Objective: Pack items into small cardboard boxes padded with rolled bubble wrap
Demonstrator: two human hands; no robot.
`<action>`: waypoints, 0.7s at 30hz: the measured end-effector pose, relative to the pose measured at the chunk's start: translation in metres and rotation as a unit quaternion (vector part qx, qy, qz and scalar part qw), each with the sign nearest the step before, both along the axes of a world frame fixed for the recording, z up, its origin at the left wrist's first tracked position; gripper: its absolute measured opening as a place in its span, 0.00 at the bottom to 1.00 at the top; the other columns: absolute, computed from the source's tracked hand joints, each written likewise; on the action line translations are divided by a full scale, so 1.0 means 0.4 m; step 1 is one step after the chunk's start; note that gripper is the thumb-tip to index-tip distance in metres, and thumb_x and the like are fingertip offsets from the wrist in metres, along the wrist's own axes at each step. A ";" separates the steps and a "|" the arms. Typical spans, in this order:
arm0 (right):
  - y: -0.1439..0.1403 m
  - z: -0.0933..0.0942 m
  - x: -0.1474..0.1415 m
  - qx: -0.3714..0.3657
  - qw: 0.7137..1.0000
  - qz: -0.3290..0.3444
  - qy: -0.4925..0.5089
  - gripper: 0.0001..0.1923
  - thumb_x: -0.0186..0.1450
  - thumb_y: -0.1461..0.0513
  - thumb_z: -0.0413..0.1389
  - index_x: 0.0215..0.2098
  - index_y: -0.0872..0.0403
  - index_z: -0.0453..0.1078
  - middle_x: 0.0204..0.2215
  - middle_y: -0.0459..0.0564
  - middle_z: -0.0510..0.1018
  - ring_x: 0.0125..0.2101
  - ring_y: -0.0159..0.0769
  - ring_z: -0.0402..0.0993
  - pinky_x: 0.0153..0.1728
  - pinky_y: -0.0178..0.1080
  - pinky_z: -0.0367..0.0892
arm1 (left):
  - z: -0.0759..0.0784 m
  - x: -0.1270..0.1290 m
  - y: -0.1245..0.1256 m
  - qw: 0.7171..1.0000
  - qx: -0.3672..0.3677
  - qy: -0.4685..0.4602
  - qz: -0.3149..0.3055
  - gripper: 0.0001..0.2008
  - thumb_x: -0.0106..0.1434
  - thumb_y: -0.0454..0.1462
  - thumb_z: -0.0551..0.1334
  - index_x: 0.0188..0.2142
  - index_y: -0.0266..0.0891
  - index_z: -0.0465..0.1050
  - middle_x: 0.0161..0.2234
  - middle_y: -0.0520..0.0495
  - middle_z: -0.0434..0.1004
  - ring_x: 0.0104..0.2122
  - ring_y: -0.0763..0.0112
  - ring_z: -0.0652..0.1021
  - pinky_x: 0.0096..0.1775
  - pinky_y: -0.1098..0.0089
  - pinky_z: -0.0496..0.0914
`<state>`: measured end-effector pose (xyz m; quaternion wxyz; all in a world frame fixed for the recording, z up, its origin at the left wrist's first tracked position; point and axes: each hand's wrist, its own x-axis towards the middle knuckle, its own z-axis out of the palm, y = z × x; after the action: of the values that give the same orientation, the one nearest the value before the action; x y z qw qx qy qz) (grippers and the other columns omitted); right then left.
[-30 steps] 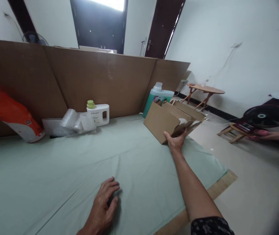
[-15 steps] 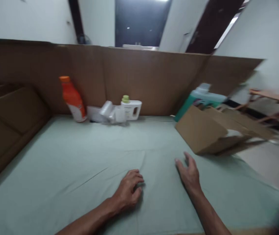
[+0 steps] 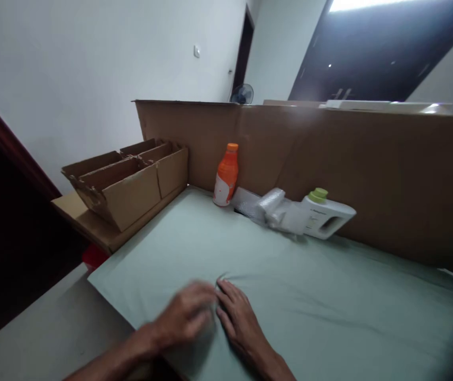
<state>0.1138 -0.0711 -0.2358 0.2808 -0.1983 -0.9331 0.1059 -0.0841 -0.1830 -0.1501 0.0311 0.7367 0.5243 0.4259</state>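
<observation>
A pale green cloth covers the table under both hands. My right hand lies on it with its fingers stretched out, and small creases run from its fingertips. Just to the left, my left hand is smeared by motion near the front left edge; its fingers look bent, but whether they hold anything is not clear. Farther back stand an orange and white bottle, a clump of clear bubble wrap and a white jug with a green cap.
A cardboard wall runs along the back of the table. At the left, a divided cardboard box rests on a cardboard ledge. Something red shows below it. A fan is visible beyond the wall.
My view has swung to the left, bringing the divided box and the table's left edge into sight. My hands have come close together. The teal bottle and right-hand box have mostly left view.
</observation>
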 end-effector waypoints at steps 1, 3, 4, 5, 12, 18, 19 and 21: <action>-0.008 0.004 -0.027 -0.003 1.000 0.010 0.005 0.22 0.67 0.66 0.53 0.58 0.52 0.71 0.60 0.57 0.74 0.61 0.47 0.70 0.59 0.54 0.70 | 0.061 -0.083 0.008 0.996 0.028 -0.001 0.087 0.15 0.66 0.34 0.59 0.50 0.46 0.75 0.51 0.47 0.80 0.52 0.62 0.79 0.55 0.62 0.72; -0.022 0.011 -0.060 -0.007 1.000 0.020 0.012 0.20 0.67 0.66 0.53 0.57 0.52 0.71 0.60 0.58 0.75 0.60 0.47 0.71 0.58 0.55 0.70 | 0.178 -0.252 0.032 0.972 0.083 -0.006 0.220 0.16 0.67 0.35 0.58 0.54 0.42 0.72 0.58 0.40 0.73 0.63 0.51 0.68 0.65 0.47 0.59; -0.026 0.014 -0.067 -0.007 1.000 0.022 0.014 0.20 0.67 0.66 0.53 0.56 0.53 0.72 0.59 0.59 0.75 0.60 0.48 0.71 0.57 0.55 0.71 | 0.228 -0.331 0.046 0.955 0.109 0.000 0.276 0.18 0.66 0.36 0.59 0.55 0.38 0.71 0.61 0.37 0.69 0.67 0.47 0.61 0.67 0.44 0.51; -0.028 0.018 -0.069 -0.006 1.000 0.022 0.016 0.19 0.67 0.66 0.53 0.56 0.53 0.72 0.59 0.59 0.76 0.59 0.48 0.72 0.56 0.54 0.72 | 0.270 -0.404 0.060 0.919 0.135 0.045 0.367 0.19 0.65 0.38 0.61 0.55 0.37 0.72 0.62 0.35 0.68 0.68 0.45 0.58 0.67 0.44 0.50; -0.027 0.035 -0.061 -0.006 1.000 0.009 0.019 0.18 0.68 0.66 0.54 0.55 0.53 0.73 0.57 0.59 0.78 0.58 0.48 0.74 0.54 0.53 0.74 | 0.351 -0.651 0.117 0.856 -0.121 0.170 0.473 0.12 0.61 0.40 0.56 0.35 0.38 0.77 0.39 0.36 0.80 0.48 0.49 0.75 0.53 0.50 0.67; -0.022 0.042 -0.052 -0.075 0.997 0.006 0.022 0.16 0.69 0.63 0.54 0.54 0.51 0.74 0.56 0.59 0.78 0.58 0.47 0.74 0.55 0.53 0.73 | 0.291 -0.548 -0.008 0.923 -0.003 0.159 0.350 0.12 0.67 0.41 0.55 0.35 0.40 0.76 0.37 0.42 0.80 0.44 0.56 0.76 0.52 0.54 0.70; -0.018 0.044 -0.046 -0.098 0.995 -0.001 0.022 0.17 0.69 0.62 0.54 0.55 0.51 0.74 0.57 0.59 0.78 0.57 0.48 0.74 0.56 0.53 0.73 | 0.275 -0.512 -0.037 0.939 0.028 0.157 0.304 0.10 0.68 0.40 0.56 0.36 0.41 0.76 0.37 0.44 0.80 0.45 0.58 0.76 0.55 0.53 0.70; -0.010 0.054 -0.029 -0.146 0.988 -0.024 0.032 0.21 0.68 0.59 0.56 0.59 0.52 0.71 0.58 0.59 0.76 0.58 0.49 0.74 0.57 0.54 0.72 | 0.243 -0.429 -0.089 0.966 0.064 0.150 0.203 0.06 0.67 0.35 0.59 0.38 0.43 0.76 0.36 0.48 0.81 0.46 0.60 0.77 0.60 0.52 0.67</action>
<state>0.1023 -0.0750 -0.2142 0.2808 -0.2563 -0.8931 0.2404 -0.2556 -0.2185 -0.0530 -0.1821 0.6706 0.6331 0.3410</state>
